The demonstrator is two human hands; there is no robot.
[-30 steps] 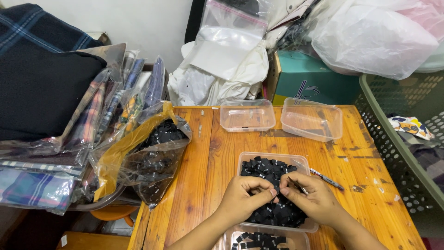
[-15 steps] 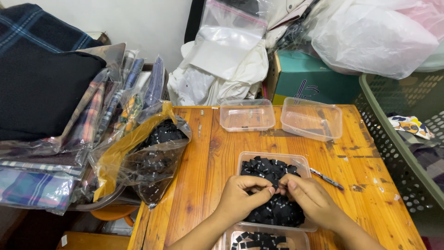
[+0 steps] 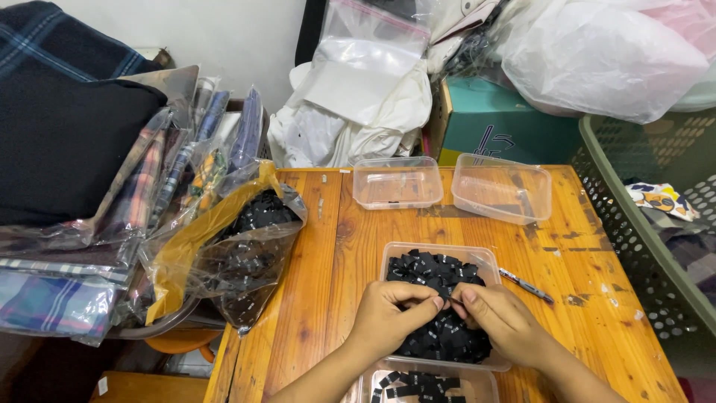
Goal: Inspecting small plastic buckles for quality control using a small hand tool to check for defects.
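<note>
A clear plastic tub (image 3: 486,257) full of small black fabric pieces (image 3: 431,270) sits on the wooden table (image 3: 321,298). Both my hands hover over it, fingertips meeting. My left hand (image 3: 391,313) and my right hand (image 3: 498,319) pinch one small black piece (image 3: 450,301) between thumbs and forefingers. Another clear tub (image 3: 429,384) with a few black pieces lies at the near edge, partly hidden by my wrists.
Two empty clear tubs (image 3: 397,181) (image 3: 501,186) stand at the table's back. A pen (image 3: 526,285) lies right of the full tub. A plastic bag of black pieces (image 3: 242,250) and stacked wrapped fabrics (image 3: 82,224) fill the left. A green mesh basket (image 3: 641,224) borders the right.
My hands have drawn closer together over the tub, fingertips now meeting on one black piece. Nothing else has moved.
</note>
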